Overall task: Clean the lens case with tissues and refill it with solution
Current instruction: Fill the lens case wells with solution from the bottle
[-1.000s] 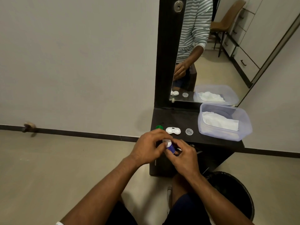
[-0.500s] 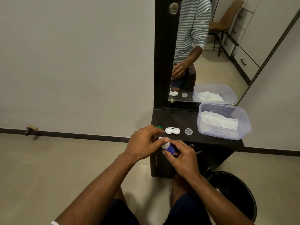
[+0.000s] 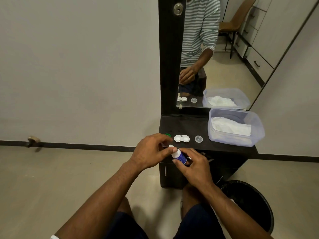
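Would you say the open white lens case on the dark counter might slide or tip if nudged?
The lens case looks small, thin and plastic, so probably light and apt to slide. Its low, flat, twin-cup shape makes tipping or rolling unlikely.

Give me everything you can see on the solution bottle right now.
The solution bottle is small, looks plastic, with a white shoulder and a blue label whose print is too small to read. It is tilted, nozzle up and to the left, held in the air just in front of the dark shelf's front edge. The right hand grips its lower body; the left hand's thumb and fingers are at the white nozzle tip. Whether a cap is on cannot be told.
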